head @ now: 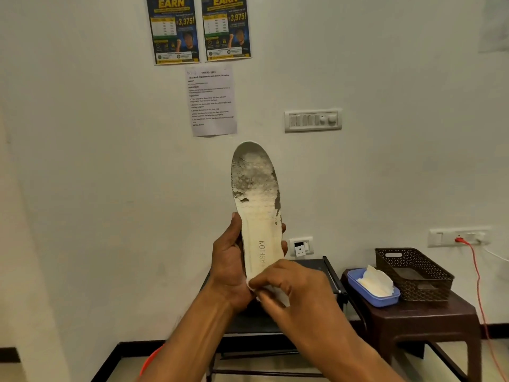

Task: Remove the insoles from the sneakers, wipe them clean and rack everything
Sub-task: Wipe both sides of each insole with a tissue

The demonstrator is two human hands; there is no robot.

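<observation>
A worn cream insole (pixel 257 205), grey and dirty at the toe and printed "FASHION" near the heel, stands upright in front of the wall. My left hand (pixel 230 260) grips its lower half, thumb on the left edge and fingertips showing at the right edge. My right hand (pixel 292 285) holds a white wipe (pixel 271 297) pressed against the heel end. No sneakers are in view.
A dark shoe rack (pixel 327 271) stands behind my hands. To the right, a brown plastic stool (pixel 429 321) carries a blue tub of wipes (pixel 373 288) and a brown mesh basket (pixel 413 274). A red cable (pixel 479 285) hangs from a wall socket.
</observation>
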